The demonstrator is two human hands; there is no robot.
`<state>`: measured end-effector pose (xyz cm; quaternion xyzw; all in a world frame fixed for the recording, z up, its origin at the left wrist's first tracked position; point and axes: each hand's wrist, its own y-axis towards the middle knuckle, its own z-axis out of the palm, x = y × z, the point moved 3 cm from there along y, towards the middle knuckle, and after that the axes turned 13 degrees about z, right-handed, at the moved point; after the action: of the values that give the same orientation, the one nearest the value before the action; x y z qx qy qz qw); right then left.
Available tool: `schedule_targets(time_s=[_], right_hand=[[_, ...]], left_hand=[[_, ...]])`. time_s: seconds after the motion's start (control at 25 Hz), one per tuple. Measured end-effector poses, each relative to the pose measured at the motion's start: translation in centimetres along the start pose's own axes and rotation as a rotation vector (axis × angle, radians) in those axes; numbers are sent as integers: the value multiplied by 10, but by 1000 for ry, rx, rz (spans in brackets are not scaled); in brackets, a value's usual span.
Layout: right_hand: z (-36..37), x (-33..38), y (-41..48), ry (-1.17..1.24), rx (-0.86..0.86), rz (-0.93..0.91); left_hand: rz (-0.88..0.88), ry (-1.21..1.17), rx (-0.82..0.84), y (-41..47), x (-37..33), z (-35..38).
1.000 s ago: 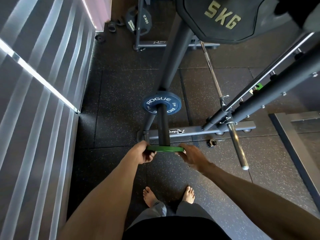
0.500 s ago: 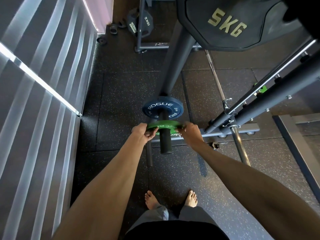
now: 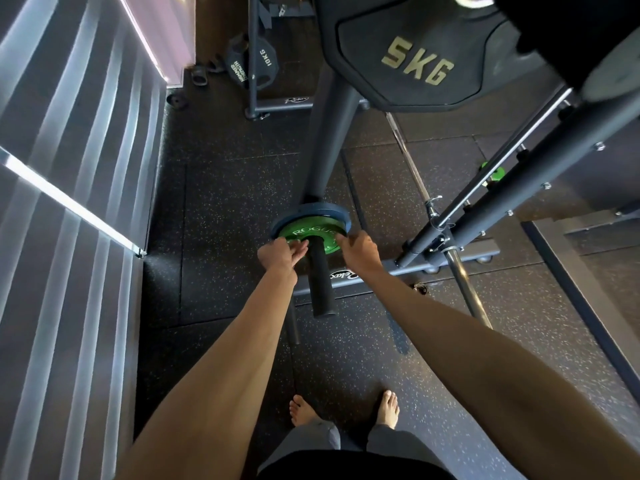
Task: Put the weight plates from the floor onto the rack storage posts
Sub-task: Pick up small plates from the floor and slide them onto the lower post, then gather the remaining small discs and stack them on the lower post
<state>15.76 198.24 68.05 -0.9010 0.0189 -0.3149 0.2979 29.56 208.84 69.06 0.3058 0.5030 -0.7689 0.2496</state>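
Green plate point(image 3: 313, 233): small disc threaded on the black post, lying flat against the blue plate behind it; printed face toward the camera.
Blue plate point(image 3: 308, 211): slightly larger, already stored at the root of the same post; only its rim shows around the green one.
Post point(image 3: 320, 282): black peg sticking out from the rack upright point(image 3: 330, 133) toward the person; its free end is bare, leaving room for more plates.
Left hand point(image 3: 277, 254): fingers curled over the green plate's left edge and reaching in near the hub, closed on the plate.
Right hand point(image 3: 358, 251): fingertips on the plate's right edge, partly closed; whether it grips or merely presses cannot be told.
Reason for the two-sided hold: hands at opposite edges probably keep the disc square to the post so it slides without binding.
5 kg plate point(image 3: 415, 57): black, hung on a higher post, near the camera.
10 kg plate point(image 3: 256, 64): on a farther rack at the back.
Floor point(image 3: 225, 209): speckled rubber tiles; no loose plates clearly visible on it.
Stage, as judged: green plate seated; hands about ready to let go.
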Motion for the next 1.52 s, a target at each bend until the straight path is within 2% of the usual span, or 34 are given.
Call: schedule_targets(time_s=[0.08,0.2,0.28,0.36,0.48,0.6,0.84,1.04,1.24,1.52], right_hand=[[-8,-19,-10,-58,6,-17],[-37,-53,-22,-113,-6,-17],[-67,-82,-29,-152,18,-11],[-101,-125,-34,-182,35,8],[-148,-206,-38,-141,40,103],[-201,-296,-48,-102,24,192],[-299,-467,-67,-95,-46,361],[-352,-564,-60,-97,-20,509],[-410,-609,-1,-123,21,513],[-516,-615,134,-128,24,499]], left_hand=[[62,168,66,-9,13,6],[346,565,167,-48,35,29],[445,724,293,-76,63,53],[448,895,428,-102,105,79],[332,1170,671,-145,176,111],[244,1388,821,-200,256,141],[337,1723,1150,-295,404,219],[485,2029,1496,-350,487,276],[442,2139,1615,-345,550,355],[414,2184,1619,-317,599,505]])
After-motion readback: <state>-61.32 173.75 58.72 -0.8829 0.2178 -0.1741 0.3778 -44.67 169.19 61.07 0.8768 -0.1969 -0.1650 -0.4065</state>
